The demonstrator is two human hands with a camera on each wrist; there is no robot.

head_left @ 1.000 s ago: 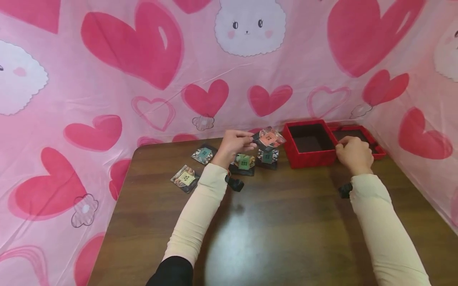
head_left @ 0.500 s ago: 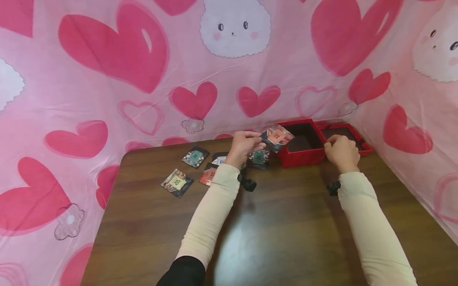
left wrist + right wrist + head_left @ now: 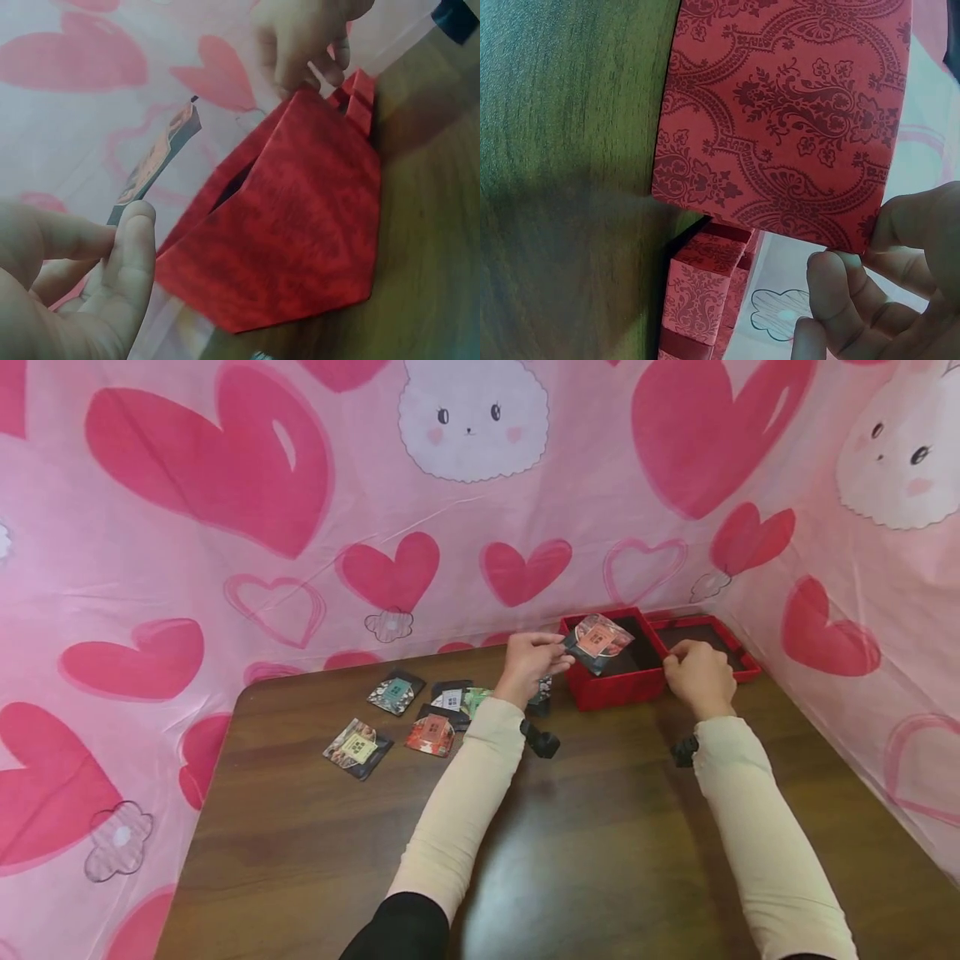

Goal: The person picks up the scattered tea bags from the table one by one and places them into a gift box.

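My left hand (image 3: 531,662) pinches a small flat sachet (image 3: 597,642) by its near left edge, thumb against fingers. The sachet has an orange label and a dark lower end, and it overlaps the mouth of the red box (image 3: 613,691) in the head view. In the left wrist view it appears nearly edge-on, above the box rim. My right hand (image 3: 701,677) grips the box's near right top corner, thumb and fingers on either side of the wall, as the right wrist view shows. Dark patterned paper covers the box (image 3: 795,112), and its inside is dark.
Right of the box lies its red lid (image 3: 738,647), inner side up. Several sachets lie on the wooden table (image 3: 360,843) to the left, among them a yellow-labelled sachet (image 3: 357,748), a teal-labelled sachet (image 3: 396,692) and a red-labelled sachet (image 3: 431,734). A pink heart-print cloth (image 3: 517,510) hangs behind.
My left hand has carried the orange-labelled sachet rightward, from left of the box to over its opening. My right hand stays at the box corner. The head view has shifted right.
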